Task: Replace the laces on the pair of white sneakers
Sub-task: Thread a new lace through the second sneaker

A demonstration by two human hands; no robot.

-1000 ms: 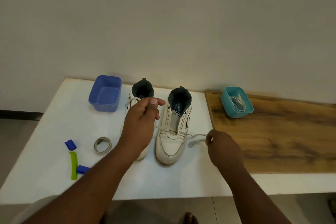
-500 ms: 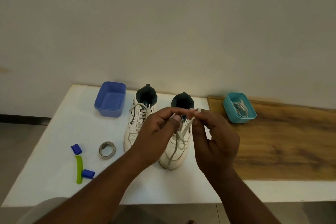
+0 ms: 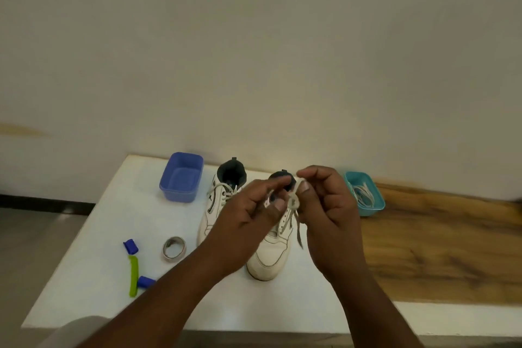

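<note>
Both hands are held together above the right sneaker (image 3: 271, 251), which stands on the white table (image 3: 93, 234), toe near, collar far. The left sneaker (image 3: 219, 206) stands just beside it to the left, laced. The lace (image 3: 293, 202) is pinched by the right hand (image 3: 327, 206) between thumb and forefinger, a small loop showing just below the pinch. A second part of the lace is pinched by the left hand (image 3: 248, 217), fingers curled. A loose tail hangs near-ward from the loop, over the shoe's right side. The lace's long axis runs down from the grip to the eyelets, so the shoe lies below and near of both hands. The right hand is judged nearer the loop. More laces are seen in the teal tub (image 3: 364, 195), far right; the blue tub (image 3: 182, 176) is at far left.
</note>
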